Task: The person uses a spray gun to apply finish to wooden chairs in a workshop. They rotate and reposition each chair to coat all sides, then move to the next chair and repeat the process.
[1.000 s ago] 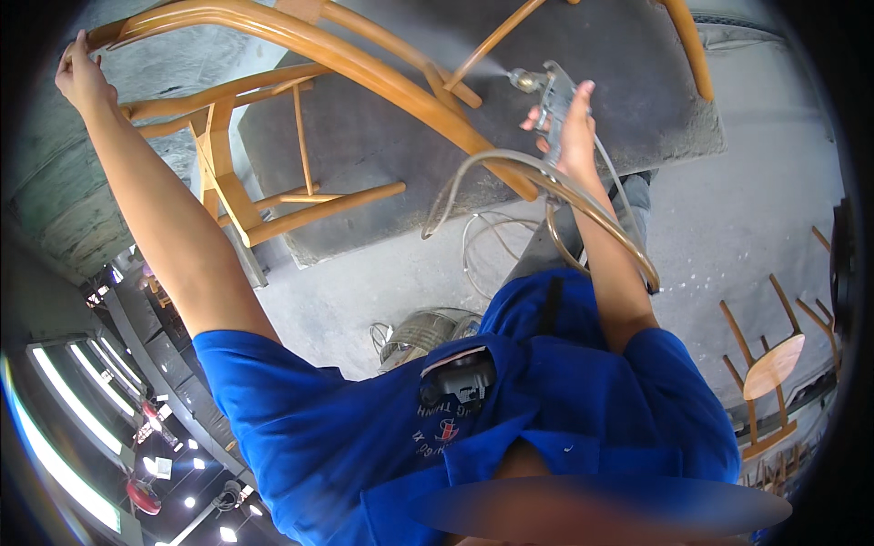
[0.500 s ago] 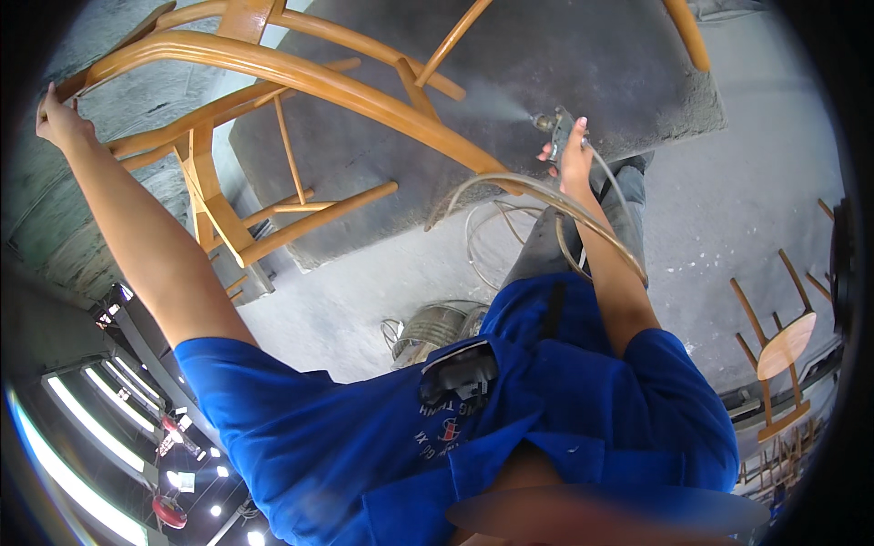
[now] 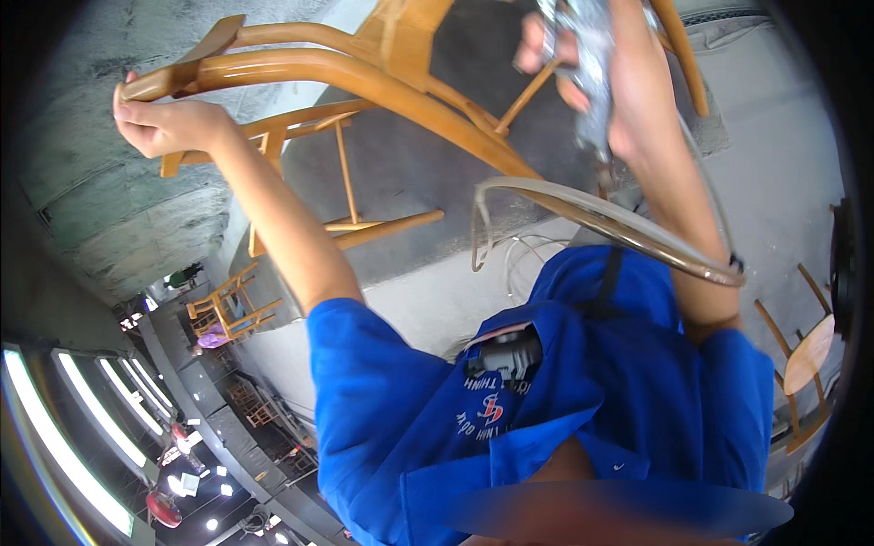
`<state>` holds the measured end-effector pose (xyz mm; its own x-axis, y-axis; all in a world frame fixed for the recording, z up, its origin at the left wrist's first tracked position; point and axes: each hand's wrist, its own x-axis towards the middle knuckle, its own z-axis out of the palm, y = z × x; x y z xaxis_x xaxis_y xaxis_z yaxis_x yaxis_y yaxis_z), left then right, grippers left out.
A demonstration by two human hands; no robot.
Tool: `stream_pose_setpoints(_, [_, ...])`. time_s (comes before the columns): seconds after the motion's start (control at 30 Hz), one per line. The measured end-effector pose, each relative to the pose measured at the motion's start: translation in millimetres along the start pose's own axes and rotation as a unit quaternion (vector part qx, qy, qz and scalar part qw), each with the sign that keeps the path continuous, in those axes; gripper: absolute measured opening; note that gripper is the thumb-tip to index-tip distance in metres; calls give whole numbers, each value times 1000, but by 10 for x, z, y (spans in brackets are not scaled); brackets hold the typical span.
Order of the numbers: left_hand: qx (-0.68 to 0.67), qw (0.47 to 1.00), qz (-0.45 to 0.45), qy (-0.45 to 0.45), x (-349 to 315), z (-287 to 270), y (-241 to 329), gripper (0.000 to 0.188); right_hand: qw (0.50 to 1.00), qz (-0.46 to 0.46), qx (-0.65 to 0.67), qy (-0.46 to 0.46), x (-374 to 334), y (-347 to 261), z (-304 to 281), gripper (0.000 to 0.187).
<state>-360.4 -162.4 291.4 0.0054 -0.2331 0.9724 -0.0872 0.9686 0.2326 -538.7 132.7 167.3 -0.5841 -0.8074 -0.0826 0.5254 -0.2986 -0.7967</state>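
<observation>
My left hand is closed around the upper end of a wooden chair frame, which is held tilted at the left and top of the view. The frame is glossy orange-brown, with curved rails, thin rungs and a broad flat piece at the top. My right hand is raised at the upper right and wrapped round a metal spray gun, blurred by motion. No spray mist shows now. From the gun a clear hose loops down over my right forearm.
A dark grey board lies behind the chair frame. Another wooden chair stands at the far right, and more wooden chair frames are at the left. Coils of hose lie on the pale floor beneath me.
My right hand has lifted the spray gun up and nearer, and the mist has gone. My left hand has moved rightward with the chair frame's end, and the frame has shifted with it.
</observation>
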Motion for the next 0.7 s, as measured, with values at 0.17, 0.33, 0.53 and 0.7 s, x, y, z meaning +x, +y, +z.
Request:
stream_pose_setpoints(0.17, [23,997,67,12,-132,-87,505,48,998,-16,56,-31,298,-216,557,46])
stream_pose_setpoints(0.33, [-16,997,72,-8,-189,-160,546,45,996,81,-4,35,117,-121,283,48])
stream_pose_setpoints(0.53, [-41,996,-6,-74,-41,-268,80,39,989,29,-136,56,-389,-59,-105,54])
stream_pose_setpoints(0.7, [-47,990,-100,-86,64,-371,-177,34,967,75,-238,55,-909,-121,-497,46])
